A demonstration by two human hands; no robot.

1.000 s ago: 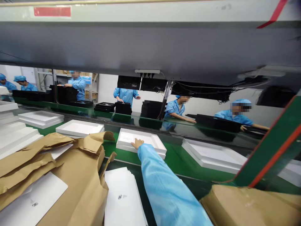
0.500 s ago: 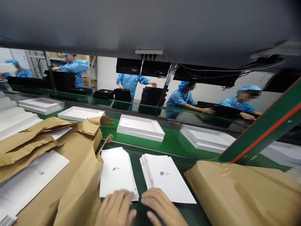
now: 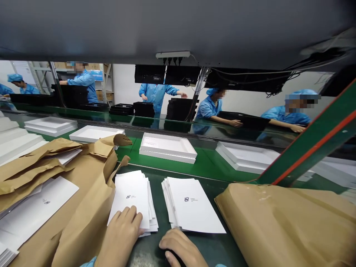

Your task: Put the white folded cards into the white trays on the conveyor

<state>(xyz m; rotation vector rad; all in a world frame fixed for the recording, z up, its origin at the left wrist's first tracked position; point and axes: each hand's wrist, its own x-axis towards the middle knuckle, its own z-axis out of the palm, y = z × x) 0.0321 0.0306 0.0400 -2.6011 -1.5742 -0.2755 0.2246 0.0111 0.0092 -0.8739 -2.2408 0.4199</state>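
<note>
Two stacks of white booklets with a small black logo lie side by side on the dark green bench. My left hand (image 3: 125, 226) is on the near end of the left stack (image 3: 132, 185), fingers bent over the top booklet and thumb at its lower edge. That booklet sits askew over the ones beneath. Just below the near edge of the right stack (image 3: 196, 207) is my right hand (image 3: 182, 246), with its fingers curled. Something black shows between its thumb and fingers; its kind is hidden.
Torn brown paper (image 3: 89, 193) with more white booklets (image 3: 47, 202) lies at left, and a brown paper package (image 3: 278, 218) at right. White box trays (image 3: 168, 148) line the green belt (image 3: 205, 167). A green post (image 3: 308, 137) slants at right. Co-workers in blue handle black trays beyond.
My left hand has moved up and left onto the left stack, whose booklets are now less even. My right hand has shifted slightly down, away from the right stack.
</note>
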